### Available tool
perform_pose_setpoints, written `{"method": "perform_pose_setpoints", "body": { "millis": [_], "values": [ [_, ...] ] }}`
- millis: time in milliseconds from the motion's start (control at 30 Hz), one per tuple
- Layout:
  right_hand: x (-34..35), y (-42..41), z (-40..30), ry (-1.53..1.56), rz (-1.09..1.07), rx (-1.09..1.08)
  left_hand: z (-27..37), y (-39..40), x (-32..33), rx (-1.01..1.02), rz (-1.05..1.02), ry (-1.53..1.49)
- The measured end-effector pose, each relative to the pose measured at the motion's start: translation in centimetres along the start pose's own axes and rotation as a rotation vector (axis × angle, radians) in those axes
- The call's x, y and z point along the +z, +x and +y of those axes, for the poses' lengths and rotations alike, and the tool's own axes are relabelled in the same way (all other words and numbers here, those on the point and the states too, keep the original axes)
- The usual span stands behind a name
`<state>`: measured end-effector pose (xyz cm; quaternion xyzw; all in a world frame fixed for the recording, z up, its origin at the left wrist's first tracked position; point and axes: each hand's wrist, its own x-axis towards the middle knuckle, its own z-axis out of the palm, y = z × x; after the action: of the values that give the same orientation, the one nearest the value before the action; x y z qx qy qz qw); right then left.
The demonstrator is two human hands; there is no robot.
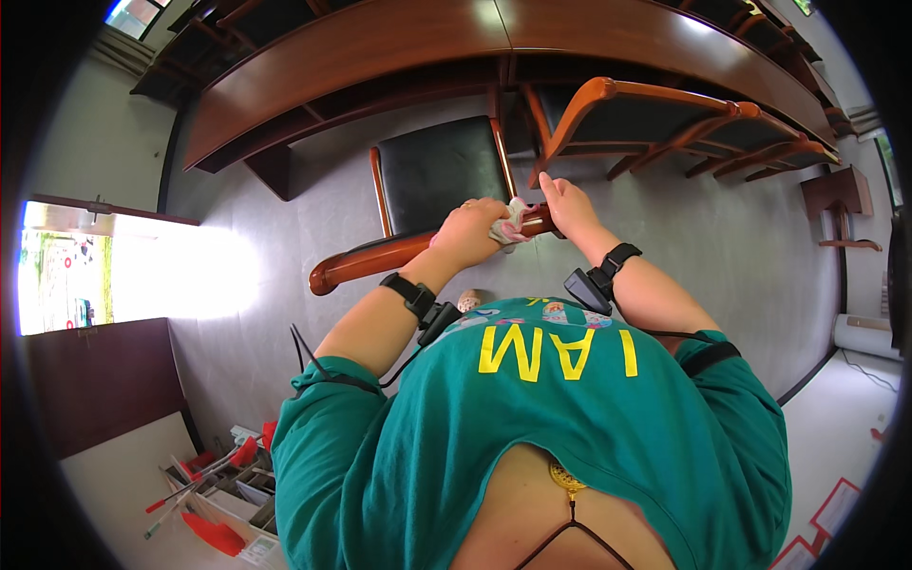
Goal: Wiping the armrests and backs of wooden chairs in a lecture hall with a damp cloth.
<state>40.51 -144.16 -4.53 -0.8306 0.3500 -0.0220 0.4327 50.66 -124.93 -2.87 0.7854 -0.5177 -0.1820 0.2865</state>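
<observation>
A wooden chair with a black seat (442, 171) stands before me, its backrest nearest to my body. My left hand (470, 226) presses a crumpled white and pink cloth (510, 226) on the glossy top rail (385, 258) of the backrest, its fingers closed around part of the cloth. At the right end of this rail, my right hand (570, 208) grips the wood, with the thumb side up; its lower fingers are partly hidden. Both wrists wear black straps with small devices.
A long wooden table (399, 35) spans the far side. More wooden chairs (655, 117) stand along it at the right. An open doorway (92, 274) lets in bright light at the left. At the lower left are a compartmented shelf unit (246, 499) and red flags (214, 534).
</observation>
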Motion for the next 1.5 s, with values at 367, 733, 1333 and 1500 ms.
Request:
{"method": "perform_pose_setpoints", "body": {
  "millis": [367, 733, 1333, 1500],
  "values": [
    [-0.1, 0.0, 0.2, 0.02, 0.01, -0.019, 1.1, 2.6, 1.4, 0.093, -0.057, -0.018],
    [-0.2, -0.3, -0.3, -0.027, 0.0, -0.011, -2.4, -1.7, -1.9, 0.06, -0.095, -0.171],
    [0.0, 0.1, 0.3, 0.052, -0.012, 0.023, 1.7, 4.8, 2.0, 0.081, -0.021, 0.079],
    [-0.4, -0.3, -0.5, 0.027, -0.035, 0.046, 0.3, 2.8, 1.0, 0.145, -0.047, 0.018]
  ]
}}
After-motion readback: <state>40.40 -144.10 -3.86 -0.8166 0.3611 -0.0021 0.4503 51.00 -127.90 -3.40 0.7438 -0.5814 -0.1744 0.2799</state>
